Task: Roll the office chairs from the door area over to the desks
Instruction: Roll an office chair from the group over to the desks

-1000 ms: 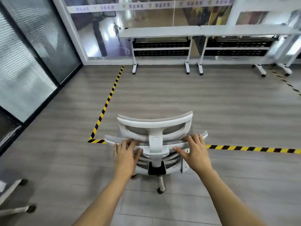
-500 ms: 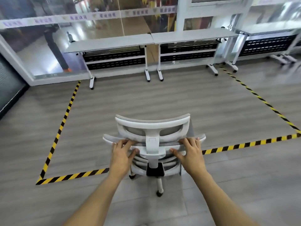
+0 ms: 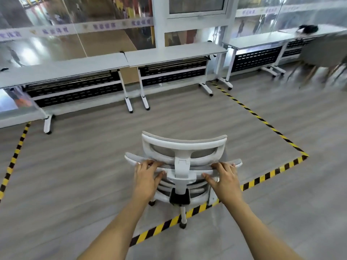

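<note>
Both grips are closed on the chair (image 3: 183, 147). The left hand (image 3: 145, 178) and the right hand (image 3: 226, 182) each hook their fingers (image 3: 148, 162) over the top rail of the backrest, with thumbs spread against its rear face, one hand on either side of the central spine (image 3: 181, 170). That even spacing looks chosen so a push runs straight through the middle and the seat does not swivel off line. Holding high, just under the headrest (image 3: 183, 142), lets outstretched arms steer without stooping. The chair stands upright on the floor (image 3: 75, 175) with its back to the person and its seat toward the desks (image 3: 176, 51). Its rear caster (image 3: 182, 225) sits at the striped tape (image 3: 270, 174) that marks the near side of a taped rectangle, so most of the chair is already inside that outline. The desks line the floor's far edge below the glass wall, two of them meeting end to end almost straight ahead, and they are well apart from the chair. By my reading the roll is partway done, with open floor left to cross. The next push wants a steady, level shove aimed between a desk's legs (image 3: 128, 106). The likeliest snags are a caster dragging on the tape or the base knocking a desk foot.
</note>
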The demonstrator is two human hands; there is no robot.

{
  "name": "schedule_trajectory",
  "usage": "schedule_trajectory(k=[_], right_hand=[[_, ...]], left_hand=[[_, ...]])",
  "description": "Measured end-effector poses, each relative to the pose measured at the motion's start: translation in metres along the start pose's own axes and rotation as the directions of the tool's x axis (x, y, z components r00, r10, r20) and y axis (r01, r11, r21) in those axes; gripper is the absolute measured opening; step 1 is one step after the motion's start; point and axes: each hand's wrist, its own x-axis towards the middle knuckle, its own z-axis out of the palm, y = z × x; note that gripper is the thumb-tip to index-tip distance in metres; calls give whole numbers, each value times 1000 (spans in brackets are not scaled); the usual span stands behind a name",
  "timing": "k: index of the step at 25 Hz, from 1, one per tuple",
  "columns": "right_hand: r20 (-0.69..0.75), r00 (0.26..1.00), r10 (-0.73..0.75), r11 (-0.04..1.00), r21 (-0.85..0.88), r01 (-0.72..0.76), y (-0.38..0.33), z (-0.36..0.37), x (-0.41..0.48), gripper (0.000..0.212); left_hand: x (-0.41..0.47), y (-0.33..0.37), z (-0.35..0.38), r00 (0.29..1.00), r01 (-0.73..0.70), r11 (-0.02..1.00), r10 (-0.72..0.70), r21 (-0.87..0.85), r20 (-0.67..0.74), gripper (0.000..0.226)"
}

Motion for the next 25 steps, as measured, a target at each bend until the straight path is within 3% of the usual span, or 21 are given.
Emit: schedule_trajectory(k=[10,19,25], right_hand=[[-72,995,62,995,78,-56,170,20,274,45],[29,998,58,998,35,-59,321,39,563,44],[37,999,31,998,61,-34,393,67,743,45]], left_hand=[[292,65,143,973,-222,968,227,114,-37,25],[563,131,257,995,-94,990,95,106,-5,24],[734,145,333,992,-75,990,86,116,-91,21]])
